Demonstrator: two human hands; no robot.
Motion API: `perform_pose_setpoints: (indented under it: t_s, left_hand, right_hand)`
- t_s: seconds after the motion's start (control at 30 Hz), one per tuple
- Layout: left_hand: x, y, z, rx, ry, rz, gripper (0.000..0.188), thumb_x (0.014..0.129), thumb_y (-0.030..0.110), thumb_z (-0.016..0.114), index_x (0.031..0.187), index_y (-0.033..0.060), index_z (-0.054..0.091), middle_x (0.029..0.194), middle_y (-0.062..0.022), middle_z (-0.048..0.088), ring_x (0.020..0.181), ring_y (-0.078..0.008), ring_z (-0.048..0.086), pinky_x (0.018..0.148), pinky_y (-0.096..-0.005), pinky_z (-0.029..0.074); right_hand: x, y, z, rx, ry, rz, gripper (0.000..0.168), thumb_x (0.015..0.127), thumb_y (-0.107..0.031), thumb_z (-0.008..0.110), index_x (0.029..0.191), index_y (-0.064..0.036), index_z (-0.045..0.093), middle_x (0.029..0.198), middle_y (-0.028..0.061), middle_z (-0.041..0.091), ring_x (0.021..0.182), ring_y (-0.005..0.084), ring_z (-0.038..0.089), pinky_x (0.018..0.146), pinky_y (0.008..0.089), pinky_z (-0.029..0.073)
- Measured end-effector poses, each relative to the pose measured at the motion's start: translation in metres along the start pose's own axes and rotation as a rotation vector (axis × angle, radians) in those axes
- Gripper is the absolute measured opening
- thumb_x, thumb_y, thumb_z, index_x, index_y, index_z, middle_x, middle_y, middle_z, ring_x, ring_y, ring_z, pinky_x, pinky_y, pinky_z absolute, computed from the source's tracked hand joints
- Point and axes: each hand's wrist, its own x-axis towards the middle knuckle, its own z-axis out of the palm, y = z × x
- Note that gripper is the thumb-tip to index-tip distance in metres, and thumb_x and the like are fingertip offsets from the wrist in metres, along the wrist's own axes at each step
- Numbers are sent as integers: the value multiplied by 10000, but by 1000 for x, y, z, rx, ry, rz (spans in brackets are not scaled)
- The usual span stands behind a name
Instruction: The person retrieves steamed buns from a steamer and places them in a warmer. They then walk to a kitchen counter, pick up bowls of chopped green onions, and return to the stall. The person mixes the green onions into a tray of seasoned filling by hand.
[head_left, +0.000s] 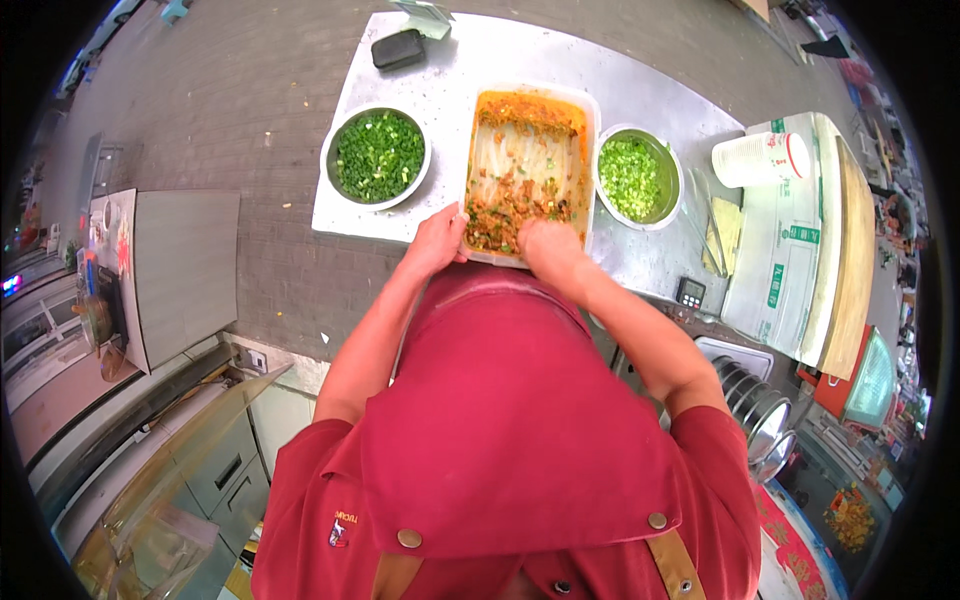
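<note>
Right before me stands a rectangular translucent plastic tub (591, 120) smeared with orange sauce. A chopped orange-brown food mix (499, 217) with green bits is heaped at its near end, and more clings to the far end. My left hand (439, 240) grips the tub's near left corner, thumb on the rim. My right hand (551, 241) is curled down at the near right, against the mix; its fingertips are hidden, so what it may hold cannot be told. Metal bowls of dark green chopped greens (380, 156) and paler chopped scallion (628, 176) flank the tub.
The metal table (517, 49) carries a black case (398, 50), metal tongs (712, 225) on a yellow cloth (724, 225) and a digital timer (690, 292). At right, stacked paper cups (759, 160) lie on a wrapped box (784, 247). Round metal pans (757, 412) stand below it.
</note>
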Motion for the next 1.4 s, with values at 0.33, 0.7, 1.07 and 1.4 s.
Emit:
perform_pose_setpoints:
  t_s: [0.33, 0.7, 1.07, 1.4]
  left_hand:
    - [-2, 4, -4, -40, -42, -26, 352, 1036, 245, 435, 1281, 30, 569, 877, -85, 630, 644, -140, 649, 573, -294, 587]
    - [-1, -2, -6, -19, -68, 10, 307, 1038, 218, 432, 1218, -3, 549, 718, -125, 681, 591, -184, 680, 579, -320, 568]
    - [0, 8, -10, -28, -104, -18, 320, 1040, 216, 437, 1249, 1, 548, 804, -135, 673, 652, -187, 692, 588, -317, 584]
    - [5, 1, -8, -14, -120, -29, 337, 1042, 226, 431, 1266, 1, 544, 791, -97, 636, 652, -159, 666, 578, -290, 580]
  right_hand:
    - [-7, 17, 20, 1, 101, -10, 157, 834, -76, 535, 902, 12, 645, 740, 128, 679, 662, 253, 682, 573, 368, 560]
    - [1, -5, -23, 113, 65, 145, 129, 840, -50, 531, 927, 23, 592, 828, 173, 680, 713, 296, 703, 574, 399, 567]
    - [31, -1, -5, 99, 79, 133, 150, 846, -100, 558, 886, 11, 650, 781, 169, 689, 717, 269, 715, 583, 380, 580]
    - [-1, 8, 4, 32, 78, 183, 175, 844, -84, 544, 832, -3, 699, 786, 114, 691, 755, 254, 704, 611, 384, 576]
